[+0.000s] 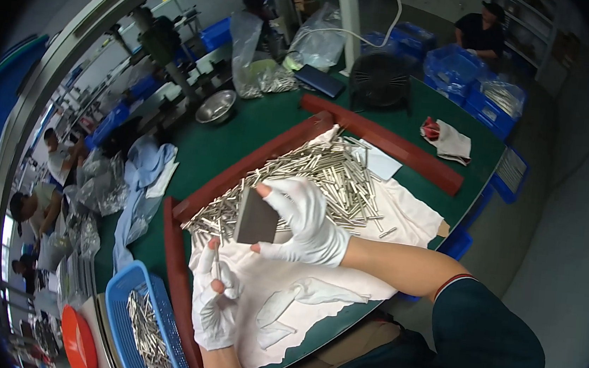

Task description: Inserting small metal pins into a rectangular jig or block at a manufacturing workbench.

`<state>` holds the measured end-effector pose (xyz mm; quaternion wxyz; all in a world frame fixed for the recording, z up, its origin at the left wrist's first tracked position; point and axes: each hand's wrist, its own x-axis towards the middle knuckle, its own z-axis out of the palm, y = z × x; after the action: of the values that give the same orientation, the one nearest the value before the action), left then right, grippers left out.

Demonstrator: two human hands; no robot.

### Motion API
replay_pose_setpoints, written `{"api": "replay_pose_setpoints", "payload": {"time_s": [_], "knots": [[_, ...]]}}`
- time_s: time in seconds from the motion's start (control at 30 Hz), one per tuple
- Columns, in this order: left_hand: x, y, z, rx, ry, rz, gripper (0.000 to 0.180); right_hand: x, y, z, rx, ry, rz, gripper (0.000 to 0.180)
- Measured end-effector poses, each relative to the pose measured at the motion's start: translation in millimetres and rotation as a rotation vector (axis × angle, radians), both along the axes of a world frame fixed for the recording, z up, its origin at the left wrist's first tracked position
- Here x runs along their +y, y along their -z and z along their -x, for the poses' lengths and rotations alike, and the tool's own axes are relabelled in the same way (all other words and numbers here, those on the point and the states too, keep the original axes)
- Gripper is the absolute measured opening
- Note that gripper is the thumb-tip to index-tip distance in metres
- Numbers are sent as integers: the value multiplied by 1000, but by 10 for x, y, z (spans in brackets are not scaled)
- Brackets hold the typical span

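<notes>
My right hand [307, 222], in a white glove with bare fingertips, grips a dark grey rectangular block [258, 219] between thumb and fingers. Just left of and nearer than the block, my left hand [215, 304], gloved the same way, pinches a small metal pin [216, 264] that points upward. Pin and block are apart. Beyond both hands lies a heap of metal pins [337, 177] on a pale cloth [416, 213]. A crumpled white cloth strip [319, 292] rests on the pale cloth in front of me.
Red bars [383, 144] border the heap on the green table [257, 134]. A blue basket [136, 279] of pins stands at left beside an orange-red round lid [79, 340]. Farther back are a metal bowl [216, 107], a black fan [381, 82] and a folded cloth [447, 140]. Other people sit beyond.
</notes>
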<state>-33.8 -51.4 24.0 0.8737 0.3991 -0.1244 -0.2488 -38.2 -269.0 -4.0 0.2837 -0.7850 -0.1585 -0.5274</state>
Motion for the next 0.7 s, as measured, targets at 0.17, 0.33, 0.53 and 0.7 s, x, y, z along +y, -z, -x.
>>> {"api": "replay_pose_setpoints", "payload": {"time_s": [0.17, 0.33, 0.53, 0.7], "knots": [[-30, -182, -87, -12, 109, -213, 85, -66, -90, 78, 116, 13, 57, 90], [116, 16, -120, 18, 105, -204, 83, 135, -93, 24, 132, -94, 24, 88], [185, 35, -48, 105, 67, -143, 84, 194, -56, 79, 226, -146, 99, 89], [192, 154, -75, 81, 120, -133, 84, 239, -58, 115, 246, -182, 140, 89]]}}
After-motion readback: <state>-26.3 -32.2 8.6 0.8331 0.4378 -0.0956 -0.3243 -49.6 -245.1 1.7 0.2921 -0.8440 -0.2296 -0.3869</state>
